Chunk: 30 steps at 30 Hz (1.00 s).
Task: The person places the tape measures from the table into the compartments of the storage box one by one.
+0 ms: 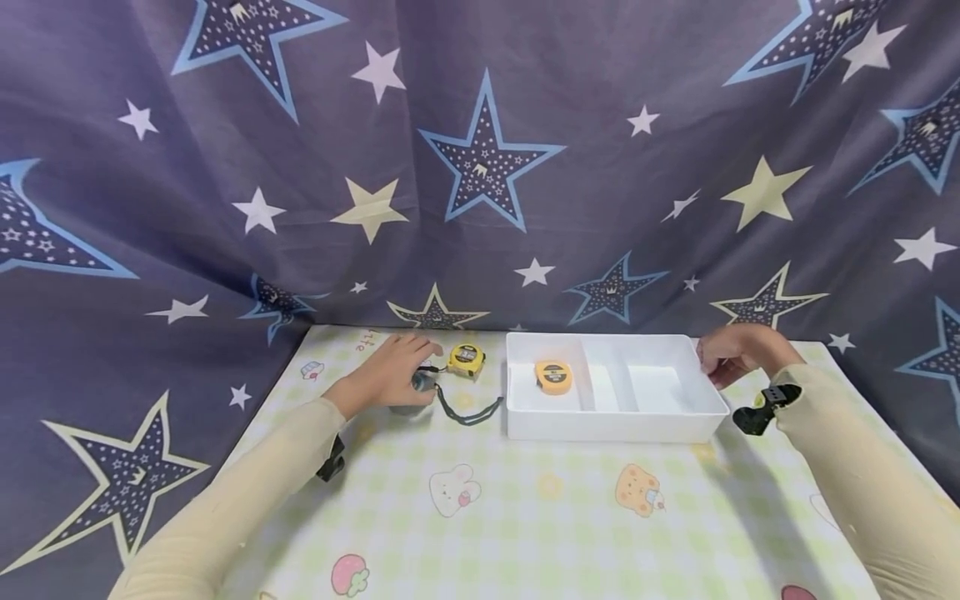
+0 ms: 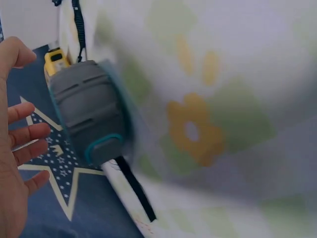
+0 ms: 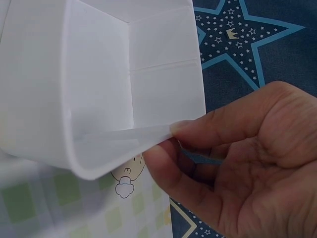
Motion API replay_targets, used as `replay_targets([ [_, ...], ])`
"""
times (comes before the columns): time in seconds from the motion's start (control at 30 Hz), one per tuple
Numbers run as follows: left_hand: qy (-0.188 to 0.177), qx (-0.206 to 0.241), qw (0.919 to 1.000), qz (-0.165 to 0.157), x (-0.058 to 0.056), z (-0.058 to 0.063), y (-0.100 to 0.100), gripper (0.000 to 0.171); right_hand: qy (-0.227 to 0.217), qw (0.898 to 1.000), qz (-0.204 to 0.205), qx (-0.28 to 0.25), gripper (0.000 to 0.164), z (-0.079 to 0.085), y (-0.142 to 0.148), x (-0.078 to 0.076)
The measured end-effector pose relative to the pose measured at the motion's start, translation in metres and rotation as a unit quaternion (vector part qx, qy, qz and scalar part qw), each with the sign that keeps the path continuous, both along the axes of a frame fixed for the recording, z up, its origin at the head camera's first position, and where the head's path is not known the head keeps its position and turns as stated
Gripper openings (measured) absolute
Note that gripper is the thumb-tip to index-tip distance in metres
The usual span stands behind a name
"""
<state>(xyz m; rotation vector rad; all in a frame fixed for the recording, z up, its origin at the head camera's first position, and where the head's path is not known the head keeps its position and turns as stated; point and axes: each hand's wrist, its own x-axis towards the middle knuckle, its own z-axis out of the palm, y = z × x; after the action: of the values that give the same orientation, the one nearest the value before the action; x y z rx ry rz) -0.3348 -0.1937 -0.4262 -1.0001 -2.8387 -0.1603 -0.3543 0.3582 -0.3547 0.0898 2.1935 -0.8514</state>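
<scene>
My left hand point(image 1: 393, 371) is over a grey and teal tape measure point(image 2: 91, 111) on the cloth. In the left wrist view its loosely curved fingers stand apart from the case, with a gap between. From the tape measure a dark wrist strap point(image 1: 468, 417) trails toward the box. Just beyond lies a yellow tape measure point(image 1: 466, 360). With thumb and fingers my right hand point(image 1: 738, 350) pinches the right end wall of a white divided box point(image 3: 99, 69). An orange tape measure point(image 1: 553, 377) sits in the box's left compartment.
A checked tablecloth point(image 1: 525, 542) with cartoon prints covers the table. Behind it and along the sides hangs a dark blue curtain point(image 1: 585, 225) with stars, close to the box's back edge. Two dividers point(image 1: 621, 375) split the box crosswise.
</scene>
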Motion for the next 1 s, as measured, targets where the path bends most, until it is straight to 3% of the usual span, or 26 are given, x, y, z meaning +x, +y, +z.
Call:
replay_targets([
  [0.4,0.005,0.009,0.9999,0.012,0.008,-0.004,-0.012,0.068,-0.01,1.0,0.001,-0.002,0.005,-0.001,-0.001,-0.002],
  [0.63,0.016,0.017,0.9997,0.009,-0.001,-0.004,-0.007,0.066,-0.012,1.0,-0.006,-0.001,0.005,0.0,0.0,-0.001],
  [1.0,-0.015,-0.017,0.9997,0.007,-0.019,-0.002,0.021,0.069,-0.007,1.0,-0.008,-0.003,0.006,-0.003,0.001,-0.002],
])
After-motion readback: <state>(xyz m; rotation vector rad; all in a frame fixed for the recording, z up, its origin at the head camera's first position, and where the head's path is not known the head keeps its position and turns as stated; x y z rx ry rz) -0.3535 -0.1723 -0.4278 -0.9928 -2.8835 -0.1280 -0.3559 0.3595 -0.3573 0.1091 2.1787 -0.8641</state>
